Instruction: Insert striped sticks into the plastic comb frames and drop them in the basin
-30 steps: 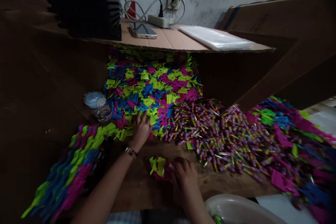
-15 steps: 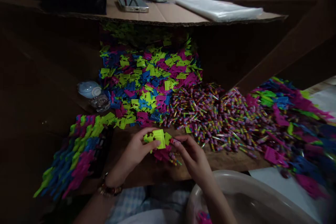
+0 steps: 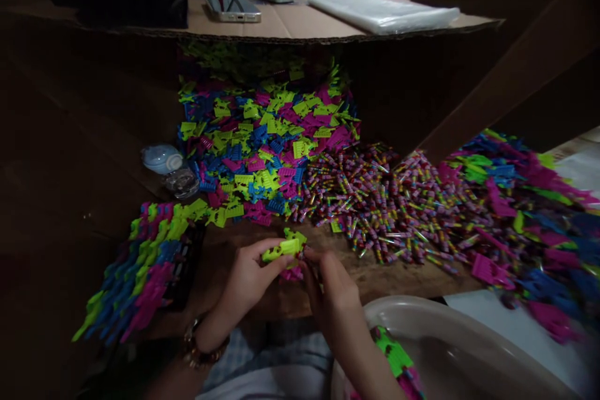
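Observation:
My left hand pinches a neon yellow-green plastic piece with a ridged panel, tilted above the wooden tabletop. My right hand is closed at the piece's right end. A dark red bit of a small colourful tube shows by its fingertips; the rest is hidden behind the fingers. Just beyond the hands lies another yellow-green piece. Below them a magenta piece is partly covered.
Mixed plastic pieces are heaped ahead, beside a pile of small tubes. Rows of coloured pieces stand at left. A pale basin sits front right. Overhead, a cardboard shelf bears a phone.
The yellow-green piece has turned from facing me to a tilted, edge-on pose. My right hand has moved in against its right end. More green and magenta pieces show in the basin.

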The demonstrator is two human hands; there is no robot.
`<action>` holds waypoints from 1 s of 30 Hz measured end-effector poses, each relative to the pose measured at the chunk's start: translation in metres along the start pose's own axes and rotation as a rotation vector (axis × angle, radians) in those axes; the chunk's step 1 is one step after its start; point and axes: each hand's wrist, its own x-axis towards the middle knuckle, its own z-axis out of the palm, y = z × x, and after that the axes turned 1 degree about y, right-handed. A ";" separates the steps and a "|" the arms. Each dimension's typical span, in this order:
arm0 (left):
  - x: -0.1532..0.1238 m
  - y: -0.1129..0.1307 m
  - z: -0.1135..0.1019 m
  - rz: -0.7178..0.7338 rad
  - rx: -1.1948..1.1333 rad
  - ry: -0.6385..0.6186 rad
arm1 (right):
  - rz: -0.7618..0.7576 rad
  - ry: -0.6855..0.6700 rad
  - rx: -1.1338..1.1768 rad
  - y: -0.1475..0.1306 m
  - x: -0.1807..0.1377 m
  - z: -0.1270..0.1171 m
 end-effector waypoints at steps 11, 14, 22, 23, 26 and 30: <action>0.010 -0.013 -0.023 -0.065 -0.079 -0.331 | 0.079 -0.132 0.143 0.015 -0.021 0.019; 0.010 -0.016 -0.016 0.069 0.016 -0.263 | 0.142 -0.033 0.090 0.015 -0.032 0.030; 0.005 -0.022 -0.011 0.134 -0.061 -0.300 | 0.182 -0.004 0.324 0.013 -0.031 0.022; 0.006 -0.023 -0.012 0.119 -0.067 -0.301 | 0.204 -0.020 0.349 0.013 -0.031 0.021; 0.006 -0.026 -0.008 0.038 -0.114 -0.275 | 0.248 -0.024 0.348 0.010 -0.030 0.020; 0.001 -0.024 0.006 0.025 -0.151 -0.063 | 0.234 0.054 0.166 0.000 -0.024 0.019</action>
